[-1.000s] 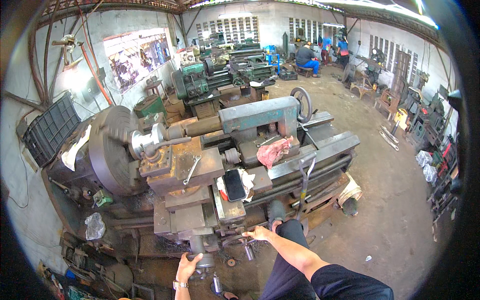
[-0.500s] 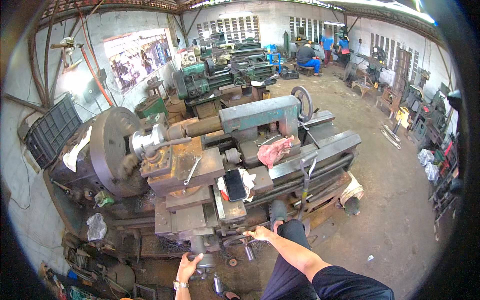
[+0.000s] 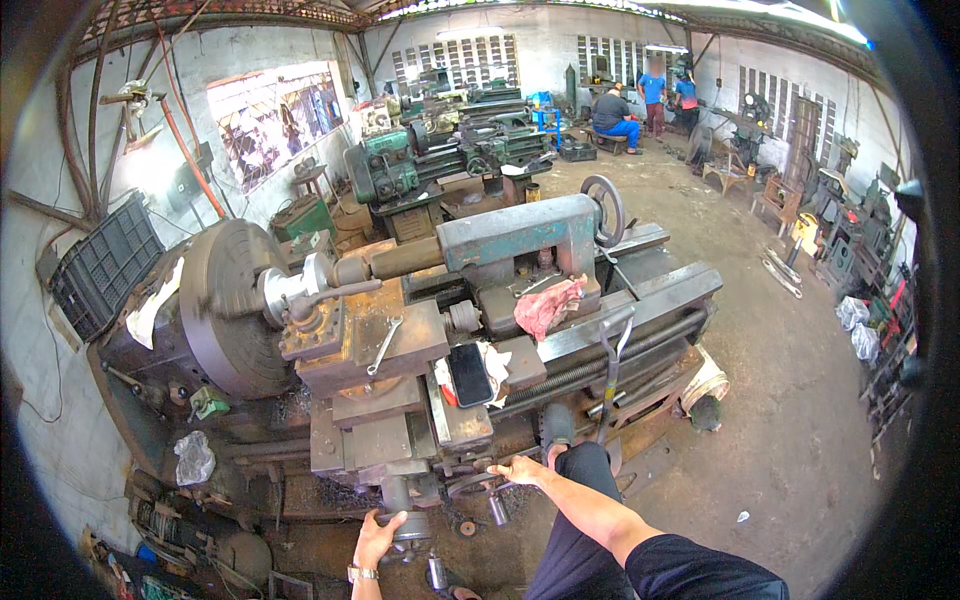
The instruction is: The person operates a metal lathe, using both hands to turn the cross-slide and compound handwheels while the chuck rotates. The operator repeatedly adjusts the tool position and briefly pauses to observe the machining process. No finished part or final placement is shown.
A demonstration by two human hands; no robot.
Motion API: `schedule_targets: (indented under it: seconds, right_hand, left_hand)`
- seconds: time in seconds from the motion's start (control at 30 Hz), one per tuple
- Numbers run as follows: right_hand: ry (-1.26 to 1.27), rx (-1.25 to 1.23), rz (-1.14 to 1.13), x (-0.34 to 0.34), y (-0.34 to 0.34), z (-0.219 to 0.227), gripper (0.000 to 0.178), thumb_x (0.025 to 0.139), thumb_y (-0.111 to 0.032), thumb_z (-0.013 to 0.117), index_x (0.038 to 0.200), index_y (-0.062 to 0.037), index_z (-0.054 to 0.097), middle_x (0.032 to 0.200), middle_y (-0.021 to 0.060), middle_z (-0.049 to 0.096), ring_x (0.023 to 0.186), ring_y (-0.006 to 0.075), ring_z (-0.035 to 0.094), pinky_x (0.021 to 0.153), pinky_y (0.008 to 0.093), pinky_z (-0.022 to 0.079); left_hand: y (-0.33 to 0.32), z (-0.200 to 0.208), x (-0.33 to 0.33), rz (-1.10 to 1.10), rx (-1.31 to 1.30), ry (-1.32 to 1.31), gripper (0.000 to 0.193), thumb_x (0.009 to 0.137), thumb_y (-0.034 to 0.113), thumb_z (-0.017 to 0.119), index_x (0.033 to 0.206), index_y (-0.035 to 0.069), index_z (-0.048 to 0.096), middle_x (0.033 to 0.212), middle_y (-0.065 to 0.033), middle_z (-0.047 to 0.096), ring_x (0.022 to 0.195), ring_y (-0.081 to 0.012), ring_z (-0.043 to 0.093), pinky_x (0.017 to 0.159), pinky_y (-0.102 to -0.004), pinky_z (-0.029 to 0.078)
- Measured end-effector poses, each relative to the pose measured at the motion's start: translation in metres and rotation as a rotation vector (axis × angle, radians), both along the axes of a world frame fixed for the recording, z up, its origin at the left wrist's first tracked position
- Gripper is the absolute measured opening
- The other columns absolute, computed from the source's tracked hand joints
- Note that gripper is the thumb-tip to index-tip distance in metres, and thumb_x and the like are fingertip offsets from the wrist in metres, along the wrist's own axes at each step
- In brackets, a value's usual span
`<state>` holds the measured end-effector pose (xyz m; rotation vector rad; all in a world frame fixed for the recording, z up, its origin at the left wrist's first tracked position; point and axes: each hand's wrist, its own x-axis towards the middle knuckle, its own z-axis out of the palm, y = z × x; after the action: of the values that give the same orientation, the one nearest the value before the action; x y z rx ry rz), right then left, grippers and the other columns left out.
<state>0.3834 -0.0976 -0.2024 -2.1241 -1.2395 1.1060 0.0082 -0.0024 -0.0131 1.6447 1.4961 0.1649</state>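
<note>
At the bottom, my left hand (image 3: 376, 538), with a watch on its wrist, curls its thumb and fingers round a cross-slide dial (image 3: 410, 527) of a big lathe. A crank with a shiny metal grip (image 3: 437, 573) hangs below that dial. My right hand (image 3: 517, 469) closes on the rim of the carriage handwheel (image 3: 475, 485), whose metal handle (image 3: 498, 510) points downward. Farther off, the large round chuck (image 3: 235, 300) holds a bright turned metal workpiece (image 3: 300, 283), with the tool post (image 3: 312, 328) right beside it. Smearing on the chuck's face suggests rotation.
On the carriage lie a wrench (image 3: 385, 345) and a black phone (image 3: 469, 375) on a white rag. A pink rag (image 3: 550, 307) rests by the tailstock (image 3: 520, 228). A forked metal bar (image 3: 612, 375) leans on the bed. Several people (image 3: 615, 120) are far back.
The blurred jaw area on the chuck's face sits differently, so the chuck has turned. Both of my hands keep nearly the same places on the dial and handwheel.
</note>
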Motion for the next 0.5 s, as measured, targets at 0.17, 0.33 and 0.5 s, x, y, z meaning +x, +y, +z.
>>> schedule_targets:
  seconds: [0.17,0.33,0.5]
  right_hand:
    - [0.041,-0.056,0.009,0.003,0.003,-0.002,0.106,0.08,-0.091,0.045,0.103,0.0088,0.073,0.104,0.0355,0.069,0.11,0.0439,0.067,0.095,0.0499,0.05]
    - [0.018,0.02,0.025,0.001,-0.001,0.011,0.104,0.081,-0.091,0.043,0.107,0.0054,0.073,0.106,0.0355,0.069,0.111,0.0446,0.067,0.095,0.0496,0.051]
    - [-0.018,-0.125,0.08,0.001,0.006,0.0,0.079,0.092,-0.079,0.045,0.124,-0.0128,0.072,0.11,0.0239,0.072,0.112,0.0393,0.067,0.098,0.0462,0.049]
  left_hand:
    - [0.005,-0.009,-0.001,0.001,-0.065,-0.033,0.109,0.075,0.062,0.081,0.146,-0.01,0.041,0.132,-0.0304,0.062,0.124,-0.034,0.062,0.102,-0.0407,0.05]
    - [0.008,-0.014,-0.005,0.01,-0.073,-0.012,0.107,0.075,0.061,0.082,0.144,-0.011,0.044,0.128,-0.0295,0.065,0.118,-0.0326,0.065,0.099,-0.0394,0.052]
    - [0.002,-0.005,0.0,0.039,-0.062,-0.048,0.104,0.074,0.058,0.084,0.143,-0.009,0.045,0.118,-0.0257,0.069,0.106,-0.0285,0.07,0.092,-0.0377,0.054]
